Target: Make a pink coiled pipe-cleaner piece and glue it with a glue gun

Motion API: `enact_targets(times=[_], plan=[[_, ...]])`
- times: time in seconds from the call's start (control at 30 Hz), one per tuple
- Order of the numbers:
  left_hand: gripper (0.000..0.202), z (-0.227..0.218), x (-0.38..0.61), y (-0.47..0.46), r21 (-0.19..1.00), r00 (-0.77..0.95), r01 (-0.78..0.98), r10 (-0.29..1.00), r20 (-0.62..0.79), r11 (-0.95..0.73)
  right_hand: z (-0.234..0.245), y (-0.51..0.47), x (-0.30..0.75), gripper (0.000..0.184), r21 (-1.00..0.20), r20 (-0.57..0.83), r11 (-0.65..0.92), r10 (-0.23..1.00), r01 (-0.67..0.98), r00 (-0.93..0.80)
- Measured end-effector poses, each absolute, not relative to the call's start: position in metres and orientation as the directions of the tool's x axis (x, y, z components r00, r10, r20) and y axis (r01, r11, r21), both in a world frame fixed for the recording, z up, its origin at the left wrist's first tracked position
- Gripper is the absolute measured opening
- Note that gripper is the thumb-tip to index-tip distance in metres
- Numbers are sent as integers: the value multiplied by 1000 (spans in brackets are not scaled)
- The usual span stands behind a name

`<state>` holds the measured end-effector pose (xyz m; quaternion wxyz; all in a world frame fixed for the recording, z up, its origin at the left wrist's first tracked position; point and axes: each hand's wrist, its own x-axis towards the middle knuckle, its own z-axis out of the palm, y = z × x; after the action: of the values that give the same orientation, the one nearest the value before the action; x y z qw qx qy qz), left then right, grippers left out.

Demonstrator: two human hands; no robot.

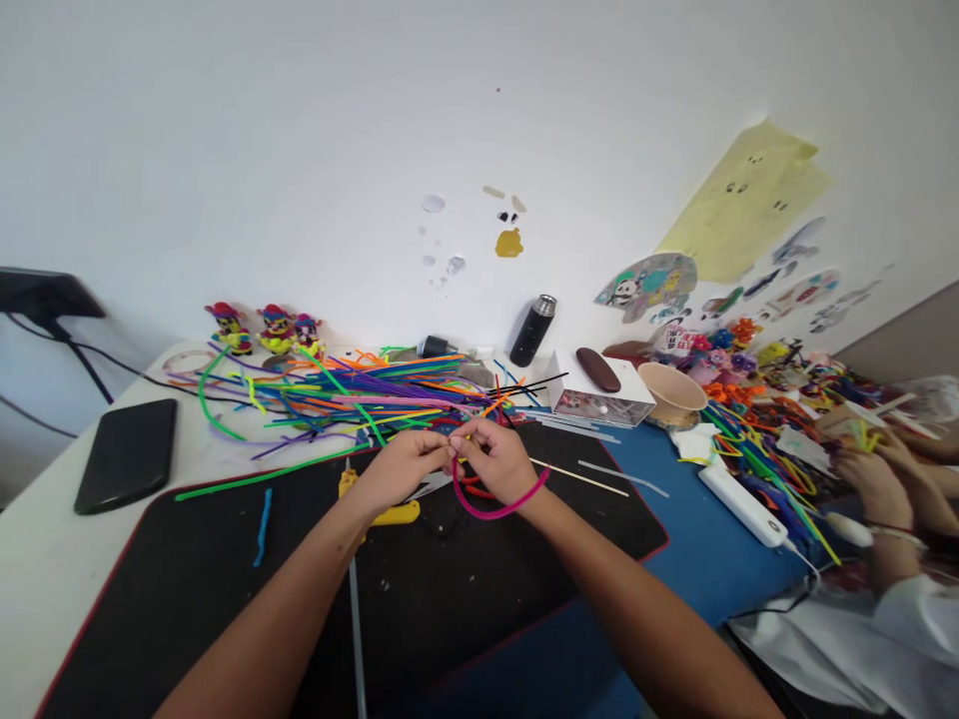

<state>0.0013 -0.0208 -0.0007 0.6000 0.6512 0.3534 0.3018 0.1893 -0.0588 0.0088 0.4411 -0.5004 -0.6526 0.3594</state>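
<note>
My left hand (409, 466) and my right hand (494, 461) meet fingertip to fingertip above the black mat (450, 619). Between them they pinch a magenta pipe cleaner (490, 516), whose free length curves down and round below my right wrist. Its pinched end is mostly covered by my fingers. Under my hands lie a yellow-handled tool (397, 514) and some red pipe cleaner pieces, partly hidden. A short blue pipe cleaner (263, 526) rests on the mat at the left, and a long green one (262, 474) lies along its upper edge.
Many coloured pipe cleaners (360, 394) lie in a heap behind the mat. Small figures (276, 328), a black bottle (534, 330), a white box (576, 379) and a bowl (672, 392) stand near the wall. A phone (127, 454) lies left. Another person's hands (876, 479) work at right.
</note>
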Motion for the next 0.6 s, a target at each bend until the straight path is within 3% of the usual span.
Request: enact_targets(times=[0.13,0.3,0.6], plan=[[41,2,0,-22,995,602,96,794,-77,23,5,-58,190,23,-925,179,199,980,324,-91],[39,1,1,-21,997,590,65,807,-12,-32,2,-58,192,26,-946,143,158,987,284,-73],[37,4,1,-20,986,610,162,789,-80,-26,-2,-57,194,32,-960,120,119,993,255,-14]])
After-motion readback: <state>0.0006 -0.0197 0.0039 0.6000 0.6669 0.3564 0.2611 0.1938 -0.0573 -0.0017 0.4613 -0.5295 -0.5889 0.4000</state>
